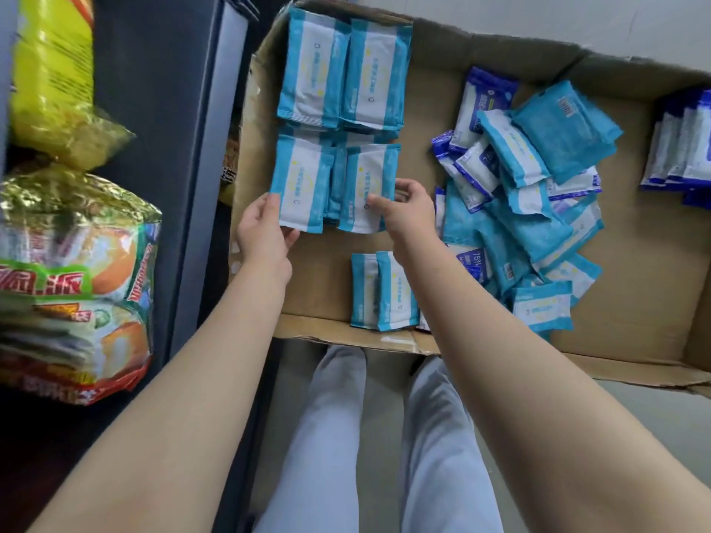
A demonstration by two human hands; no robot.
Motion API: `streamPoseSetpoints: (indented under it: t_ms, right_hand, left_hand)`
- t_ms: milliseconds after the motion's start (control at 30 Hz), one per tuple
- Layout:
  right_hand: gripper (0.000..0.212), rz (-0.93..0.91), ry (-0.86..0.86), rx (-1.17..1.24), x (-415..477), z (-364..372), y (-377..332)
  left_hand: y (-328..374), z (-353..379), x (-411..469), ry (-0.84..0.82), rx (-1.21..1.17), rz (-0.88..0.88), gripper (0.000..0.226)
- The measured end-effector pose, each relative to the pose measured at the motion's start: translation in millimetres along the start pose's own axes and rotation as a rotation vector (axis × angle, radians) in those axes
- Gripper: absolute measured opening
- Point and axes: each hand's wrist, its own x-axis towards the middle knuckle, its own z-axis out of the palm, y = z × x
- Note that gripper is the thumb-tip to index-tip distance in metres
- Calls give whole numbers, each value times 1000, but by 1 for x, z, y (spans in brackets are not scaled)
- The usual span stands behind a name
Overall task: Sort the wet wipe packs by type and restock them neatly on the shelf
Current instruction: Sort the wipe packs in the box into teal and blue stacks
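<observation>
An open cardboard box (635,271) holds wet wipe packs. Light blue and white packs stand in tidy rows at its left: two stacks at the back (342,71) and a nearer row. My left hand (265,228) grips the left pack of that nearer row (302,186) at its lower edge. My right hand (404,209) pinches the right pack (367,186) with thumb on its face. A small stack of light blue packs (381,292) stands by the front wall. A loose heap of light blue and dark blue packs (531,194) lies mid-box. Dark blue packs (681,148) line the right side.
A dark shelf upright (200,167) runs down the left of the box. On the shelf at far left sit a yellow bag (54,78) and colourful snack bags (77,286). My legs in grey trousers (384,436) stand below the box's front wall.
</observation>
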Motion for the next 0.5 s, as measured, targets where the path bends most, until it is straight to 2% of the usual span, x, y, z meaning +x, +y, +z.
streamPoseSetpoints:
  t_ms: [133, 300, 500]
  right_hand:
    - [34, -41, 28, -109, 10, 14, -7]
    - [42, -88, 48, -296, 16, 17, -16]
    - [47, -174, 19, -497, 4, 0, -14]
  left_hand:
    - [1, 6, 10, -18, -34, -8, 17]
    - [-4, 7, 15, 22, -39, 25, 29]
    - [-12, -8, -10, -32, -14, 84, 56]
